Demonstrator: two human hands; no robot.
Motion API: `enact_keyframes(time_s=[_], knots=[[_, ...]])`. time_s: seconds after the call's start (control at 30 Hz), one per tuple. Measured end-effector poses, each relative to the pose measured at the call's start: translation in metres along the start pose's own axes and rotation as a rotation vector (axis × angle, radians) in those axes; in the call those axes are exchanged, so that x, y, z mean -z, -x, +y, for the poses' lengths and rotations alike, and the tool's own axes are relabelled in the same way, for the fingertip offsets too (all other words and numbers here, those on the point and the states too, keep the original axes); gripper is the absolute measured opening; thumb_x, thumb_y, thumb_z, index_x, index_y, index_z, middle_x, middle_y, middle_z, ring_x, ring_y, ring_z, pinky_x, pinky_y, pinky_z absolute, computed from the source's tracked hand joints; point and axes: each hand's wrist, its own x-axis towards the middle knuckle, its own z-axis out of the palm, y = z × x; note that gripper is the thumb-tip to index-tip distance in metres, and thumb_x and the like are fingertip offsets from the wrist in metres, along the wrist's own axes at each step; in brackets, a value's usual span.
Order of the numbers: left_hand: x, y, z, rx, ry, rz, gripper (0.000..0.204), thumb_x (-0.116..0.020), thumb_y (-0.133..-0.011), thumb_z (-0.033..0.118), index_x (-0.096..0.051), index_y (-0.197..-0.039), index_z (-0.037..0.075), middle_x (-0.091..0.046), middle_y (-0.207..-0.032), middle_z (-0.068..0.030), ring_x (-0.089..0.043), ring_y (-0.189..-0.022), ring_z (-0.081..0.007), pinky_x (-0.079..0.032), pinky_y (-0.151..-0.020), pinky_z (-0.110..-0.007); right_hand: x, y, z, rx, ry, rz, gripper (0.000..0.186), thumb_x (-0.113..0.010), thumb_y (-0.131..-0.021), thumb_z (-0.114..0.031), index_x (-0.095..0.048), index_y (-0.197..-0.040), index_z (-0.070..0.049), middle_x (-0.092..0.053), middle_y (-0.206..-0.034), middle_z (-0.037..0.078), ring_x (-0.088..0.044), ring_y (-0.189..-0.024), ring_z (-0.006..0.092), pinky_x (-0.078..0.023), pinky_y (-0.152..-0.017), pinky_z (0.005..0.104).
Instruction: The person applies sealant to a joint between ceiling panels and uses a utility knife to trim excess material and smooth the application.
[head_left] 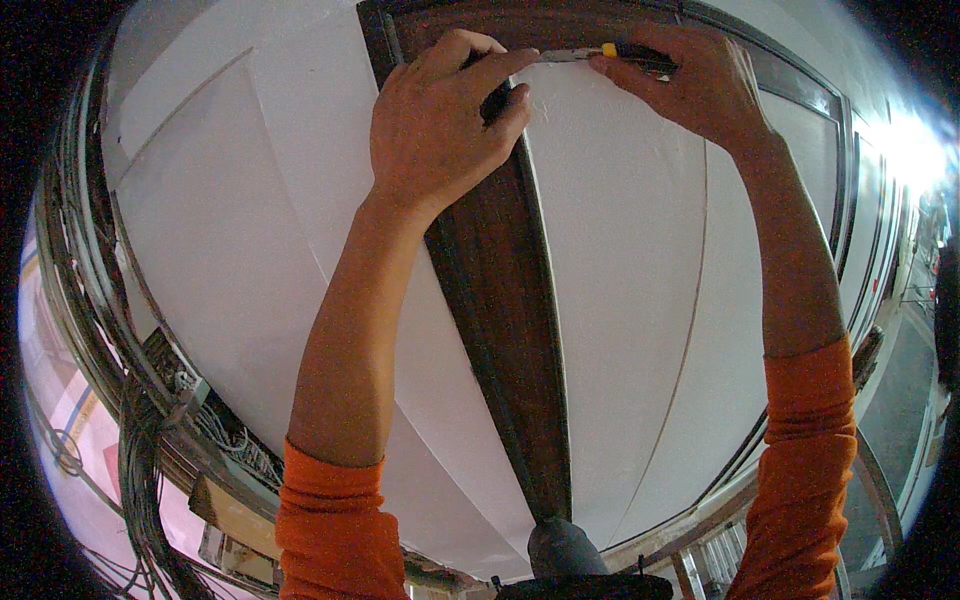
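Up at the far side, the right hand (700, 85) closes around a knife (609, 50), thumb and fingers pinching its dark handle, the blade pointing left! And here's the left hand (435, 130), fingers curled, thumb and forefinger apart, right at the blade's tip; whether it grips anything, one cannot tell. The knife lies between both hands, over the white panel (620, 250), right of the brown wooden strip (510, 270).

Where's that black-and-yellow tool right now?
In the head view, the black-and-yellow tool is near the top, right of centre, held in the right hand, its metal end pointing toward the left hand's fingertips.
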Motion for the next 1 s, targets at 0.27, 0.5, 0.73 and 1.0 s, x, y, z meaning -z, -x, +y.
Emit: enact_keyframes(time_s=[0.27, 0.5, 0.73, 1.0], knots=[[0.0, 0.0, 0.0, 0.003, -0.015, 0.002, 0.024, -0.074, -0.088, 0.029, -0.079, -0.111, 0.024, -0.068, -0.107, 0.0035, -0.07, -0.093, -0.0219, -0.056, -0.084, -0.041, -0.005, -0.001, -0.001, 0.028, -0.018, 0.048, 0.037, -0.078, -0.09, -0.051, -0.077, -0.097, -0.015, -0.074, -0.077, 0.002, -0.071, -0.066, 0.0183, -0.056, -0.061, 0.0359], [0.0, -0.001, 0.002, 0.015, -0.028, 0.011, 0.022, -0.075, -0.087, 0.029, -0.079, -0.109, 0.024, -0.068, -0.106, 0.0034, -0.07, -0.089, -0.0217, -0.056, -0.081, -0.04, 0.005, -0.012, 0.003, 0.089, -0.222, -0.073, 0.028, -0.079, -0.092, -0.03, -0.075, -0.097, -0.003, -0.073, -0.077, 0.009, -0.065, -0.063, 0.021, -0.053, -0.062, 0.0358], [0.0, -0.001, -0.001, 0.032, -0.011, -0.044, 0.032, -0.076, -0.088, 0.033, -0.075, -0.118, 0.021, -0.068, -0.117, -0.0011, -0.07, -0.103, -0.0278, -0.058, -0.089, -0.043, 0.011, -0.019, 0.002, 0.09, -0.157, -0.147, 0.024, -0.08, -0.09, -0.029, -0.077, -0.093, -0.005, -0.074, -0.076, 0.009, -0.066, -0.061, 0.0199, -0.053, -0.06, 0.0354], [-0.004, -0.003, -0.002, 0.018, -0.045, 0.013, 0.03, -0.078, -0.087, 0.033, -0.075, -0.115, 0.022, -0.07, -0.111, -0.0031, -0.072, -0.096, -0.0281, -0.059, -0.083, -0.042, 0.034, -0.031, -0.01, 0.086, 0.018, -0.188, 0.027, -0.078, -0.09, -0.034, -0.076, -0.083, -0.007, -0.072, -0.071, 0.009, -0.068, -0.062, 0.0254, -0.054, -0.063, 0.0396]])
